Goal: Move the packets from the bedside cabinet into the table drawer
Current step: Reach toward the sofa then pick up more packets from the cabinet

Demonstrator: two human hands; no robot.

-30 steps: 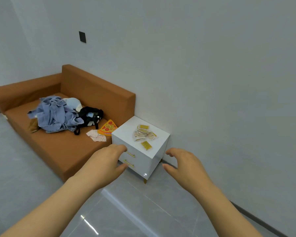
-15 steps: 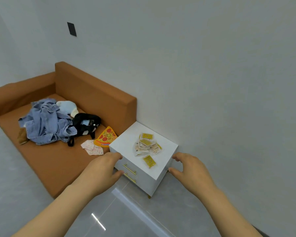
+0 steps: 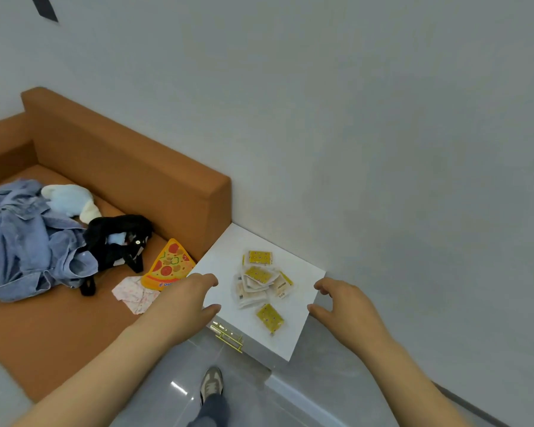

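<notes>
Packets [image 3: 259, 282]: lie on top of the white cabinet [image 3: 221, 257], mostly in a loose overlapping heap near the middle. Pale wrappers and yellow ones mixed. One yellow packet [image 3: 260, 257] flat at the back of the heap, another [image 3: 269, 317] alone just in front of it, toward the front edge. None lifted.

Left hand [image 3: 182, 303]: hovers at the left front corner of the cabinet top, palm down, fingers loosely bent, thumb apart. Holds nothing. Near the heap, not touching it; cannot tell whether it touches the top.

Right hand [image 3: 349, 309]: sits just beside the right edge of the cabinet top, fingers loosely curved toward the heap, thumb spread. Holds nothing. Apart from the packets.

Cabinet: stands in the corner between the wall and the end of an orange sofa [image 3: 121, 167]. Two gold handles [image 3: 227, 334] on its front, below the left hand.

On the sofa seat: crumpled denim shirt [image 3: 22, 241], black cloth [image 3: 117, 241] beside it, pale soft bundle [image 3: 68, 200] behind, pizza-slice card [image 3: 168, 266] next to the cabinet, small floral cloth [image 3: 133, 294] in front of the card.

On the glossy floor below: one shoe [image 3: 211, 385].
</notes>
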